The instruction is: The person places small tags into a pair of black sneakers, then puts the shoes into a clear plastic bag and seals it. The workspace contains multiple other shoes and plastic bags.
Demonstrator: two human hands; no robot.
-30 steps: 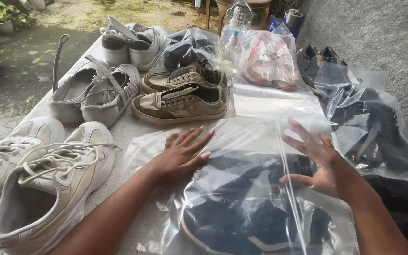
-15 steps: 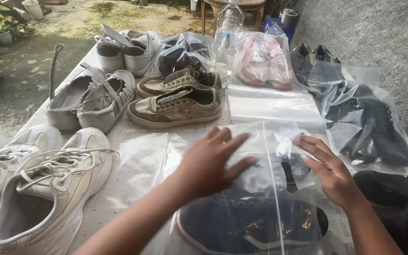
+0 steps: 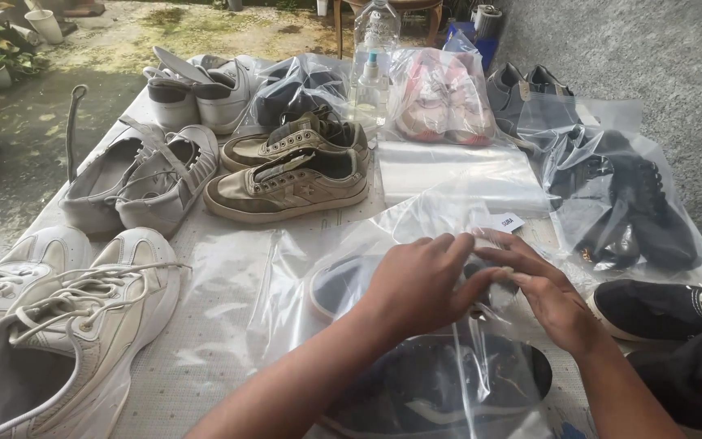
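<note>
Both hands have come off the flat bag and met at its upper part. Left hand point(image 3: 420, 280) and right hand point(image 3: 550, 297) are fingertip to fingertip, pinching the clear plastic of the zip bag point(image 3: 416, 236) over the dark shoes point(image 3: 440, 382) inside. Half a second back they lay further apart, flatter. Reads as closing or pressing the bag, judged only.

The bag lies on the table point(image 3: 205, 358), directly nearer the camera than the tan sneakers point(image 3: 290, 183). Its long axis runs away from the camera; the opening end points toward the tan sneakers. Shoe toe direction unclear through the plastic.

White sneakers point(image 3: 58, 325) lie left of the bag, a bagged black pair point(image 3: 627, 203) right.
</note>
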